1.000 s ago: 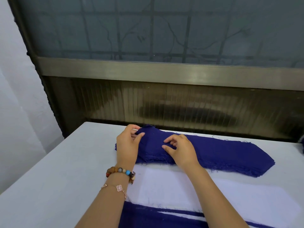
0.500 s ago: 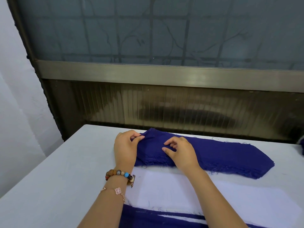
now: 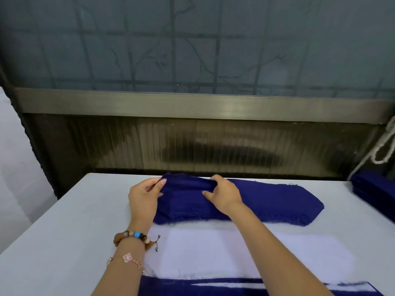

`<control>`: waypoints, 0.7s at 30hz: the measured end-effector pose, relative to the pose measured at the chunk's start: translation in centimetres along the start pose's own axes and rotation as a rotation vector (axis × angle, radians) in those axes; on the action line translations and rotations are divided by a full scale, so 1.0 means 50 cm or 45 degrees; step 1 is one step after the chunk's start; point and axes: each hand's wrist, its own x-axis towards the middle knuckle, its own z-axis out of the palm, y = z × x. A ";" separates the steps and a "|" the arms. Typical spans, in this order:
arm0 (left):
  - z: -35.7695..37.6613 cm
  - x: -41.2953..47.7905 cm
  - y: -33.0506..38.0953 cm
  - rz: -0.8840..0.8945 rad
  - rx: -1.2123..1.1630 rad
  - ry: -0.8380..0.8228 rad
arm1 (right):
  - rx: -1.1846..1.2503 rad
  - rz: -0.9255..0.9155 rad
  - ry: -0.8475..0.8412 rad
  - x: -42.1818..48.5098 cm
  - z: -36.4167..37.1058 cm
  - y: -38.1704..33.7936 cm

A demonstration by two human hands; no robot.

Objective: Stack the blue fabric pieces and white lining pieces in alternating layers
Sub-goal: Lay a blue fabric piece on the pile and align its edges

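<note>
A pile of long blue fabric pieces lies across the far part of the white table. My left hand pinches the left end of the top piece between thumb and fingers. My right hand grips a raised fold of the same blue piece a little to the right. Nearer to me lies a white lining piece on top of a stack whose blue layers and thin white edges show at the bottom of the view.
Another stack of blue fabric sits at the table's right edge. A dark ribbed panel and a window rise right behind the table. A white cord hangs at the far right. A white wall stands to the left.
Both hands have slid toward the far edge of the pile and closed on the top blue piece, bunching its left end up into a fold. The view has tilted slightly.
</note>
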 end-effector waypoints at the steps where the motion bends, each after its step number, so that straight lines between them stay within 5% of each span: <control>1: 0.001 0.001 -0.002 -0.027 -0.018 0.016 | 0.009 0.041 -0.042 0.009 -0.009 0.011; 10: 0.007 0.006 -0.002 -0.112 -0.018 0.056 | -0.013 0.300 -0.130 0.020 -0.135 0.142; 21: 0.006 0.007 -0.005 -0.096 -0.012 0.042 | -0.080 0.526 0.142 -0.021 -0.248 0.298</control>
